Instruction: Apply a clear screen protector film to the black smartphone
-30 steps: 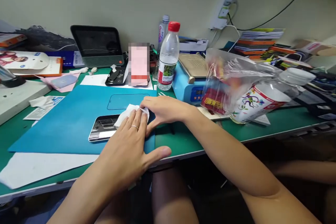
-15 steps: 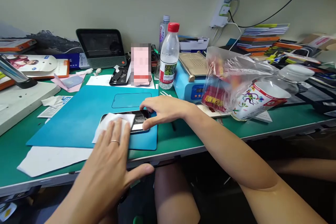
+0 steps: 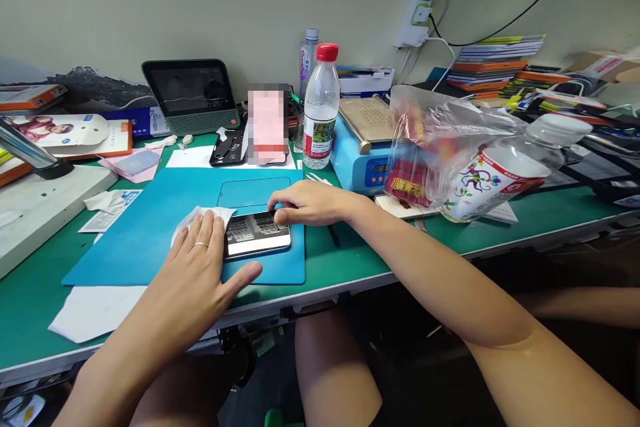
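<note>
A black phone (image 3: 257, 235) lies flat on the blue mat (image 3: 150, 233), its glass reflecting the room. My left hand (image 3: 200, 267) lies with fingers stretched flat, pressing a white wipe (image 3: 200, 217) onto the phone's left end; a ring shows on one finger. My right hand (image 3: 303, 203) rests at the phone's far right corner, fingertips curled down onto its edge and steadying it.
Behind the mat stand a red-capped water bottle (image 3: 320, 110), a small screen device (image 3: 193, 95) and a light blue heating machine (image 3: 363, 147). A plastic bag with a printed cup (image 3: 465, 153) lies at the right. White paper (image 3: 95, 310) sticks out under the mat's near edge. A grey slab (image 3: 40, 203) sits left.
My left hand has slid the wipe leftward along the phone, from its right end to its left end, uncovering most of the glass. My right hand stayed at the phone's right corner.
</note>
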{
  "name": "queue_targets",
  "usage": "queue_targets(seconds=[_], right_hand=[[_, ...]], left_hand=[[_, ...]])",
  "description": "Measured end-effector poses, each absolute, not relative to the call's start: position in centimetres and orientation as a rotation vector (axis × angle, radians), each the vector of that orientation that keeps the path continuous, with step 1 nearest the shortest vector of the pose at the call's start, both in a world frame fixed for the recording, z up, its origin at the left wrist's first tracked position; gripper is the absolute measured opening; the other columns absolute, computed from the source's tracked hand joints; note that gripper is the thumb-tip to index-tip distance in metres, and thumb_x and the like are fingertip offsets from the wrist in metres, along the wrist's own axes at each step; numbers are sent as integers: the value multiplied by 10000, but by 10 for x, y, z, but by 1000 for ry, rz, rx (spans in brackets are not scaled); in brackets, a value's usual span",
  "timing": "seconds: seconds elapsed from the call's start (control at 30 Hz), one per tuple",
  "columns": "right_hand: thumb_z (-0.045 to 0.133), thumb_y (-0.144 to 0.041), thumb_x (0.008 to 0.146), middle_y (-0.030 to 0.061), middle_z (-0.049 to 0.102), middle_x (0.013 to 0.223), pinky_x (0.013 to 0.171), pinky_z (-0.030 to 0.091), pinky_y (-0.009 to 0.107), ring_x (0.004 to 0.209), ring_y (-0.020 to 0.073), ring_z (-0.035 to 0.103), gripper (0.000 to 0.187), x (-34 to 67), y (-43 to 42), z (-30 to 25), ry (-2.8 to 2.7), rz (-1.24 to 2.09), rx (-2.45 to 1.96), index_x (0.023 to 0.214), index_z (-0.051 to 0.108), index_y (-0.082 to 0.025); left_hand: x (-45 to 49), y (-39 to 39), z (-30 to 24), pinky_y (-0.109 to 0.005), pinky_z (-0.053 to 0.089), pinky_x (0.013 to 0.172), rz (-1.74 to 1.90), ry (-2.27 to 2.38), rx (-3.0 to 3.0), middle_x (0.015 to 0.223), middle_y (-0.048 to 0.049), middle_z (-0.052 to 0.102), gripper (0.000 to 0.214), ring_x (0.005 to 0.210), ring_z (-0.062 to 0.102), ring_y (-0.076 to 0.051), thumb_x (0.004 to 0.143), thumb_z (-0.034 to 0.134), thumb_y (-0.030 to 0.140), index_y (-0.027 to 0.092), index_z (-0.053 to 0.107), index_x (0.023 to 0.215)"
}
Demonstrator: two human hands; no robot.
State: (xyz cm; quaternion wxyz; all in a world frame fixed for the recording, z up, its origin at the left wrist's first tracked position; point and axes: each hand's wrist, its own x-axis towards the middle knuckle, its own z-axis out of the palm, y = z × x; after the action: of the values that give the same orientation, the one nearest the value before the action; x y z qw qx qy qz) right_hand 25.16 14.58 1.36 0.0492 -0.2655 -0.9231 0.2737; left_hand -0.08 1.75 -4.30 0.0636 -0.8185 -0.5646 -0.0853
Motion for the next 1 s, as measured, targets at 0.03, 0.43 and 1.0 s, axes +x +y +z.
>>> queue_targets(seconds=[0.03,0.43,1.0], right_hand=[[290,-915,871,81,735,960,710,395,335,864,244,638,902,252,146,13,-2813,835,-815,1193,711,-185],[7,-912,849,49,652,751,677,379,338,712,217,568,1057,251,152,9,-2759,813,-759,1088,729,-178],[23,-930,838,-8,523,624,653,389,326,599,169,495,999,253,158,6,-2590,827,-818,953,666,-175]], left_hand=[[-1,19,-43,-654,284,1217,-261,-1723,-2473,1587,-370,398,1058,1554,261,-498,995,131,762,-118,388,1523],[70,16,-1,-549,189,1300,-60,-1872,-2693,1707,-266,149,1055,1601,93,-388,975,291,786,-40,236,1629],[92,-13,-13,-588,280,1273,-289,-1749,-2654,1670,-295,249,997,1570,232,-428,997,349,758,-41,343,1593]])
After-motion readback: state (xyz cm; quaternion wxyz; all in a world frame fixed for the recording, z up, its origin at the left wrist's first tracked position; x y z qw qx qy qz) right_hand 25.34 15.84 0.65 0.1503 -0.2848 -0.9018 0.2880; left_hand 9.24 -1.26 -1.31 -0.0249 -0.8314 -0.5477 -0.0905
